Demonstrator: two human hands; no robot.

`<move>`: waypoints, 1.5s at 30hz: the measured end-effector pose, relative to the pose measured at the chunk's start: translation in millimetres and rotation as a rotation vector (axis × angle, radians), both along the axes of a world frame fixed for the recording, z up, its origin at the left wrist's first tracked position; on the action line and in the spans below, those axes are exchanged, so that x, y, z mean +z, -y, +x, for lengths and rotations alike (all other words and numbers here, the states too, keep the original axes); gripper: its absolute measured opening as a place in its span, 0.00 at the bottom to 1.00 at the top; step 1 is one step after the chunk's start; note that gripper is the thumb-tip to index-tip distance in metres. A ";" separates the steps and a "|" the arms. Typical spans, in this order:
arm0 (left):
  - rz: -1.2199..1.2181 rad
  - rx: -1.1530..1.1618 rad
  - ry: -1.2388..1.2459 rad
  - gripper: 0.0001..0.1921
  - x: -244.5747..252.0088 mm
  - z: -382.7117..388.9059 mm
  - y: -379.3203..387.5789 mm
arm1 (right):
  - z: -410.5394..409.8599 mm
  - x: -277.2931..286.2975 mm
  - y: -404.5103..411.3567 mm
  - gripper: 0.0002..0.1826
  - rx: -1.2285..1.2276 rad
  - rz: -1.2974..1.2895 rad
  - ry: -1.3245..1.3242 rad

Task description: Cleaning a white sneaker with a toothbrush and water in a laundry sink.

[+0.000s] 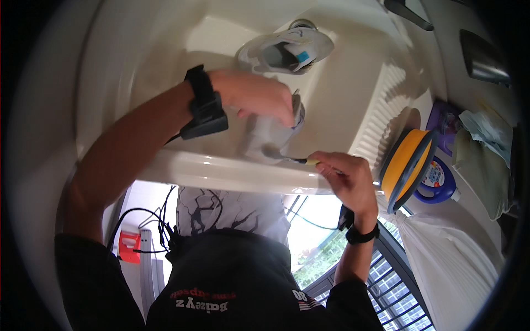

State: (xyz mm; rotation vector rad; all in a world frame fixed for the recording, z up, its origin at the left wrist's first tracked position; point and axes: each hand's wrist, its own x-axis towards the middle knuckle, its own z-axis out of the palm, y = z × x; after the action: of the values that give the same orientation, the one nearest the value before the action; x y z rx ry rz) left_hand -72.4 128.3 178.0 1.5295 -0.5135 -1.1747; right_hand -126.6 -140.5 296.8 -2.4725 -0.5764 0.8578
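Observation:
My left hand [261, 97] grips a pale shoe [269, 134] low in the basin of a cream laundry sink [215, 171], near its front wall. Part of that shoe is hidden under the hand. In my right hand [345, 173] is a small brush [304, 161] with a yellowish handle, its dark, blurred head against the shoe's near end. Farther back in the basin lies a second white shoe [285, 51], its opening facing up and a blue patch inside. Behind this shoe a round metal drain fitting [303, 25] shows.
A ribbed washboard slope [379, 103] forms the basin's right side. On the right ledge stand a yellow and grey collapsible basin [408, 169], a purple detergent bottle [437, 182] and pale cloths [482, 165]. A metal faucet handle [410, 14] juts in at the upper right.

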 end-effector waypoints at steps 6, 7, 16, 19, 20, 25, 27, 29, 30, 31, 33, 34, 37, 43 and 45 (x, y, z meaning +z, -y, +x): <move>-0.085 0.046 -0.074 0.24 -4.9 0.3 -5.4 | 19.7 -21.2 -35.3 0.10 -0.086 -0.064 0.018; -0.086 0.051 -0.089 0.24 -4.3 -2.1 -5.6 | 17.2 -21.9 -32.4 0.10 -0.081 -0.066 0.004; -0.174 0.077 -0.073 0.29 -15.9 -5.0 -5.2 | 0.2 -23.6 3.6 0.07 -0.137 0.068 -0.252; -0.142 0.088 -0.109 0.29 -7.4 -4.8 -7.1 | 4.5 -18.6 -24.1 0.06 -0.221 -0.069 -0.281; -0.019 0.088 -0.202 0.30 2.0 -3.9 -8.7 | 1.6 -19.1 -21.0 0.06 -0.210 -0.069 -0.271; -0.071 -0.047 -0.288 0.27 -1.6 3.2 -12.1 | -25.6 1.4 -3.7 0.06 -0.217 -0.062 -0.345; -0.101 -0.097 -0.277 0.27 -1.6 4.8 -12.8 | -21.3 1.0 -14.0 0.06 -0.225 -0.150 -0.348; -0.085 -0.050 -0.286 0.26 1.2 5.0 -16.0 | -18.3 -3.5 -39.9 0.07 -0.274 -0.141 -0.299; -0.086 -0.050 -0.291 0.26 -1.5 4.6 -16.6 | -20.1 -5.0 -48.5 0.07 -0.323 -0.130 -0.255; -0.067 -0.065 -0.317 0.27 -5.2 5.8 -17.5 | -25.4 -5.8 -48.2 0.07 -0.323 -0.132 -0.260; -0.050 -0.081 -0.347 0.27 -11.2 2.1 -17.0 | -41.1 -4.1 -43.3 0.10 -0.352 -0.083 -0.305; -0.073 -0.046 -0.344 0.27 -13.3 -0.5 -19.2 | -49.4 3.7 -46.7 0.12 -0.401 -0.140 -0.323; -0.077 -0.021 -0.326 0.28 -6.7 1.1 -18.0 | -68.6 14.4 -31.9 0.15 -0.514 -0.128 -0.392; -0.074 -0.006 -0.365 0.27 -6.0 0.0 -22.5 | -56.6 -4.1 -55.8 0.11 -0.448 -0.170 -0.187; -0.016 0.055 -0.347 0.28 4.9 -2.0 -25.2 | -58.3 2.1 -57.3 0.11 -0.435 -0.179 -0.185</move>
State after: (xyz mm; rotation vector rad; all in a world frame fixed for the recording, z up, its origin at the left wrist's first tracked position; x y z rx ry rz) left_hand -74.4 153.5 183.0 1.2813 -0.2466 -1.3540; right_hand -184.9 -83.2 298.9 -2.4962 0.1072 0.9724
